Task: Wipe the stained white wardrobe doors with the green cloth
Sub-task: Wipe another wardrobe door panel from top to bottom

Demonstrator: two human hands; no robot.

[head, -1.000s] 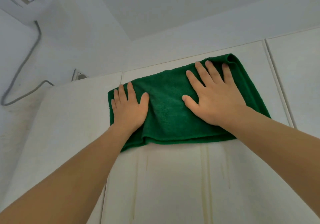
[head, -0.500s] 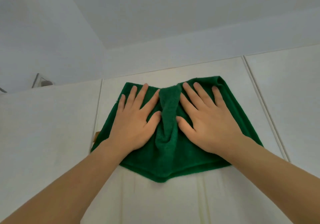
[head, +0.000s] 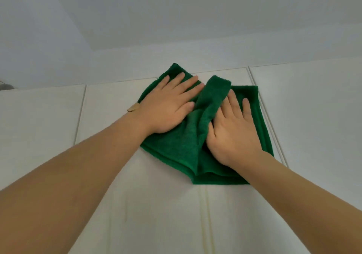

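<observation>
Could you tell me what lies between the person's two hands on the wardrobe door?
In the head view, a raised fold of the green terry cloth stands between the left hand and right hand.

Soft, even daylight fills the head view — no hard source shows, and nothing glares. The ceiling (head: 176, 14) reads a flat grey-blue, dimmer than the wardrobe door (head: 156, 214), which looks creamy white. Shadows are faint: a thin dark line sits under the lower edge of the green cloth (head: 182, 147) and in its raised fold. The wide-angle lens bends the door seams outward toward the edges, and both forearms swell at the bottom corners. Focus is slightly soft throughout — edges are mildly smeared.
</observation>
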